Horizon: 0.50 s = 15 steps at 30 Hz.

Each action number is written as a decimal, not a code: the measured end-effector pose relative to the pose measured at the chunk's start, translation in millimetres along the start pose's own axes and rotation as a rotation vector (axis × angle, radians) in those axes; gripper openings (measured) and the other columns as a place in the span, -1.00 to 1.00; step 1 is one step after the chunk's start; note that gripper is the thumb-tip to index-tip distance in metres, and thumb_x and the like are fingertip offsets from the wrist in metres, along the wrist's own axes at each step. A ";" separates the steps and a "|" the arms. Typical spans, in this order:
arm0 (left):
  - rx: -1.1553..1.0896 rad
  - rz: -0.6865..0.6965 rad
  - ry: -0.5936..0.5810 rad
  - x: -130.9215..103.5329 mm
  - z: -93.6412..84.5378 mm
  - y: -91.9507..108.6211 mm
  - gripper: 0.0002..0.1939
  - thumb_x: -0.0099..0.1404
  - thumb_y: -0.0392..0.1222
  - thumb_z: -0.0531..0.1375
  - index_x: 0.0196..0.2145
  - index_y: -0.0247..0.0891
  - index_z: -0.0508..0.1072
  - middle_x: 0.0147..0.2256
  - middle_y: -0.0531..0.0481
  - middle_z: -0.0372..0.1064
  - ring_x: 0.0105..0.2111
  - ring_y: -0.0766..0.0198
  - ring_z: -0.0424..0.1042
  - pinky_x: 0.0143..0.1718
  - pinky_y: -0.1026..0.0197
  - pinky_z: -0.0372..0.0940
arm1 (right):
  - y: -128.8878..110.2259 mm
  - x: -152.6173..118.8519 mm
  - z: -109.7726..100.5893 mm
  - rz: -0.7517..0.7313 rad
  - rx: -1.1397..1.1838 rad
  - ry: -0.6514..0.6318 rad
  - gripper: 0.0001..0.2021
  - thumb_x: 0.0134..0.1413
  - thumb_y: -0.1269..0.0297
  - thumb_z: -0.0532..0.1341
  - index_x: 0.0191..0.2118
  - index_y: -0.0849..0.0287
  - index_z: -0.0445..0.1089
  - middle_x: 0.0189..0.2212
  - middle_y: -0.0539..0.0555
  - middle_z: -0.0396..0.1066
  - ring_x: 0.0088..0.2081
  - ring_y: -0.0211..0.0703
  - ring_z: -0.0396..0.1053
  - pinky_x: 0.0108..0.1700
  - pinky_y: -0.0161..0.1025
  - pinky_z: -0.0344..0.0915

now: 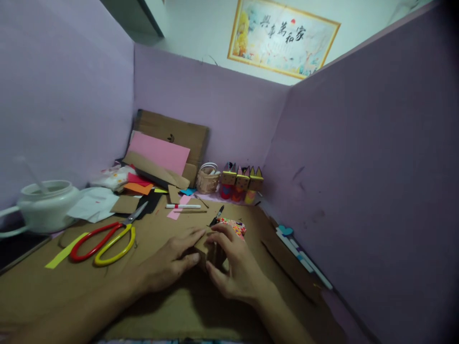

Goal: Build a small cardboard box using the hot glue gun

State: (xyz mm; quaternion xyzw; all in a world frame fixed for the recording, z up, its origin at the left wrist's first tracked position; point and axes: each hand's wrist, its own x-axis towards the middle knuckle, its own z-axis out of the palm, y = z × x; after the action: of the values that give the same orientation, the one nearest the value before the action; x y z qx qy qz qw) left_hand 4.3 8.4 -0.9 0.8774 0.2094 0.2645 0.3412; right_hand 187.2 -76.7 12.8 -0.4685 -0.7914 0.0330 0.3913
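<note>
A small brown cardboard box (205,244) is held between both hands low over the cardboard-covered table, near its middle. My left hand (174,255) grips the box's left side, thumb low and fingers along the top. Around the right side and top edge curve the fingers of my right hand (234,265). Just behind the box lie a colorful patterned piece (234,226) and a black pen (218,214). Part of the box is hidden by the fingers.
Red-and-yellow scissors (107,239) and a yellow strip (66,251) lie left. A white pot (48,205) stands far left. Behind are colored papers, a white marker (183,206), a small basket (208,179) and small cardboard figures (242,179). Brown cardboard (290,265) lies right.
</note>
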 end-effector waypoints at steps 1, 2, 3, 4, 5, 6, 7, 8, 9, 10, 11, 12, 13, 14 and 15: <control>0.000 -0.022 0.009 0.1 -0.4 -0.6 -0.45 0.23 -0.18 0.09 0.19 -0.15 0.24 0.22 -0.05 0.17 0.23 0.05 0.10 0.25 -0.01 -0.01 | 0.7 -0.8 2.2 0.024 -0.008 0.028 -0.59 -0.14 0.45 0.22 -0.07 0.17 0.26 0.02 0.23 0.21 0.06 0.01 0.23 0.08 -0.10 0.24; -0.003 -0.052 0.022 0.3 -0.3 -2.0 -0.44 0.23 -0.16 0.09 0.20 -0.18 0.24 0.23 -0.07 0.16 0.23 0.04 0.09 0.25 -0.02 -0.02 | 1.9 -1.8 4.6 0.058 -0.014 0.064 -0.55 -0.13 0.44 0.23 -0.03 0.17 0.24 0.05 0.24 0.19 0.09 0.03 0.21 0.11 -0.06 0.21; -0.009 -0.084 0.035 0.6 0.1 -4.0 -0.43 0.23 -0.13 0.09 0.20 -0.21 0.24 0.23 -0.10 0.15 0.24 0.03 0.09 0.25 -0.03 -0.04 | 3.5 -2.9 7.2 0.101 -0.010 0.098 -0.53 -0.11 0.42 0.23 0.01 0.17 0.21 0.06 0.25 0.19 0.10 0.05 0.20 0.12 -0.03 0.19; -0.019 -0.115 0.053 1.1 0.8 -6.5 -0.43 0.23 -0.11 0.09 0.20 -0.25 0.24 0.23 -0.13 0.14 0.24 0.01 0.09 0.26 -0.05 -0.05 | 5.7 -4.1 9.7 0.155 0.008 0.124 -0.51 -0.08 0.39 0.23 0.04 0.17 0.18 0.06 0.25 0.20 0.10 0.07 0.21 0.12 0.00 0.19; -0.034 -0.137 0.071 1.7 1.7 -9.2 -0.43 0.24 -0.08 0.09 0.19 -0.28 0.25 0.23 -0.16 0.15 0.24 0.00 0.09 0.26 -0.06 -0.06 | 8.1 -5.0 12.0 0.211 0.047 0.135 -0.51 -0.04 0.35 0.22 0.06 0.16 0.17 0.05 0.24 0.23 0.09 0.08 0.23 0.11 0.02 0.20; -0.052 -0.147 0.084 2.4 2.7 -11.8 -0.44 0.24 -0.06 0.09 0.18 -0.29 0.28 0.22 -0.16 0.17 0.23 -0.01 0.11 0.26 -0.07 -0.07 | 10.7 -5.8 14.1 0.265 0.105 0.129 -0.51 -0.02 0.30 0.22 0.07 0.15 0.15 0.04 0.23 0.25 0.07 0.08 0.25 0.08 0.02 0.23; -0.072 -0.148 0.093 3.2 3.7 -14.4 -0.45 0.25 -0.05 0.08 0.16 -0.29 0.29 0.20 -0.16 0.19 0.22 -0.01 0.13 0.26 -0.08 -0.06 | 13.2 -6.2 15.9 0.314 0.170 0.112 -0.48 -0.02 0.25 0.24 0.09 0.15 0.14 0.04 0.23 0.27 0.06 0.09 0.27 0.06 0.03 0.25; -0.092 -0.143 0.099 4.0 4.6 -16.7 -0.46 0.25 -0.04 0.07 0.15 -0.28 0.31 0.20 -0.15 0.21 0.21 -0.01 0.14 0.26 -0.09 -0.06 | 15.4 -6.4 17.5 0.354 0.230 0.095 -0.42 -0.06 0.20 0.28 0.11 0.15 0.13 0.05 0.23 0.26 0.06 0.12 0.27 0.05 0.03 0.27; -0.109 -0.140 0.104 4.6 5.3 -18.7 -0.47 0.26 -0.04 0.07 0.15 -0.27 0.31 0.19 -0.14 0.22 0.21 -0.01 0.15 0.25 -0.10 -0.06 | 17.2 -6.3 18.8 0.382 0.271 0.084 -0.33 -0.12 0.18 0.32 0.13 0.16 0.10 0.09 0.25 0.24 0.09 0.15 0.25 0.07 0.05 0.26; -0.121 -0.137 0.109 5.1 5.8 -20.2 -0.46 0.27 -0.03 0.06 0.15 -0.27 0.31 0.19 -0.14 0.21 0.21 -0.01 0.14 0.25 -0.11 -0.06 | 18.4 -6.0 19.9 0.397 0.291 0.084 -0.25 -0.19 0.18 0.36 0.15 0.17 0.08 0.12 0.27 0.20 0.13 0.19 0.21 0.10 0.08 0.23; -0.131 -0.134 0.111 5.3 5.9 -21.2 -0.45 0.26 -0.01 0.07 0.15 -0.29 0.31 0.20 -0.15 0.21 0.21 -0.02 0.14 0.25 -0.12 -0.06 | 19.1 -5.6 20.6 0.395 0.290 0.092 -0.19 -0.24 0.20 0.39 0.17 0.18 0.05 0.15 0.28 0.17 0.17 0.21 0.17 0.14 0.11 0.18; -0.138 -0.130 0.112 5.2 5.6 -21.3 -0.44 0.26 0.00 0.07 0.15 -0.31 0.31 0.20 -0.16 0.20 0.21 -0.04 0.13 0.25 -0.13 -0.06 | 19.2 -5.3 20.9 0.378 0.273 0.105 -0.17 -0.25 0.24 0.39 0.18 0.18 0.04 0.17 0.29 0.15 0.19 0.21 0.13 0.17 0.12 0.13; -0.141 -0.124 0.113 4.8 5.0 -20.5 -0.42 0.24 0.00 0.09 0.16 -0.32 0.29 0.20 -0.18 0.20 0.21 -0.05 0.14 0.24 -0.14 -0.05 | 18.9 -5.0 20.9 0.349 0.250 0.116 -0.18 -0.25 0.28 0.38 0.18 0.18 0.04 0.17 0.29 0.14 0.20 0.20 0.12 0.20 0.13 0.09; -0.138 -0.115 0.109 4.2 4.0 -18.7 -0.39 0.22 -0.02 0.12 0.18 -0.33 0.26 0.20 -0.21 0.19 0.20 -0.06 0.14 0.24 -0.15 -0.03 | 18.3 -5.0 20.3 0.312 0.230 0.125 -0.21 -0.23 0.32 0.37 0.17 0.18 0.05 0.16 0.28 0.16 0.19 0.18 0.13 0.20 0.12 0.09; -0.133 -0.107 0.107 3.5 2.8 -16.0 -0.33 0.18 -0.04 0.16 0.21 -0.34 0.20 0.20 -0.23 0.18 0.20 -0.07 0.15 0.22 -0.15 0.00 | 17.5 -5.1 19.4 0.272 0.218 0.129 -0.23 -0.22 0.36 0.35 0.17 0.18 0.06 0.14 0.27 0.18 0.17 0.15 0.17 0.19 0.10 0.11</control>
State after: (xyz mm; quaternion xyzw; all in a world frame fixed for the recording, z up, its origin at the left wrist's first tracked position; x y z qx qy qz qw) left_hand 5.7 19.8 -12.9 0.8250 0.2558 0.3059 0.4005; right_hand 188.4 -64.8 -11.0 -0.5270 -0.6858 0.1408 0.4817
